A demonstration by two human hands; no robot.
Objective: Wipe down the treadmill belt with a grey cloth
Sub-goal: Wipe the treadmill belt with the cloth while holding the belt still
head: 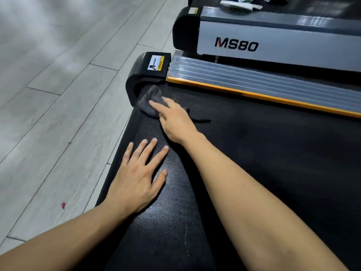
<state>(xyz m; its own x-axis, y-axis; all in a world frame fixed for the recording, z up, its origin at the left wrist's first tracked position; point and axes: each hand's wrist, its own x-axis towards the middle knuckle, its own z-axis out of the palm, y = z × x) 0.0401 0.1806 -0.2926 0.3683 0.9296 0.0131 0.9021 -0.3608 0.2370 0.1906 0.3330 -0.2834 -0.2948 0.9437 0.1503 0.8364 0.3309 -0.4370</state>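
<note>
grey cloth (150, 100) lies diagonally on belt (263, 157) under flat right grip (176, 122); left grip (136, 178) splayed.

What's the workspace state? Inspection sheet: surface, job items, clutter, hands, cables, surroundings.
Surface: black textured treadmill belt.
Job's things: grey cloth bunched at the belt's far corner beside the black end cap.
Clutter: red speck on the floor; blurred items on the second treadmill.
Hands: right hand presses the cloth, fingers straight; left hand lies flat on the belt.
Cables: nothing seen.
Surroundings: grey plank floor; second treadmill marked MS80.
</note>
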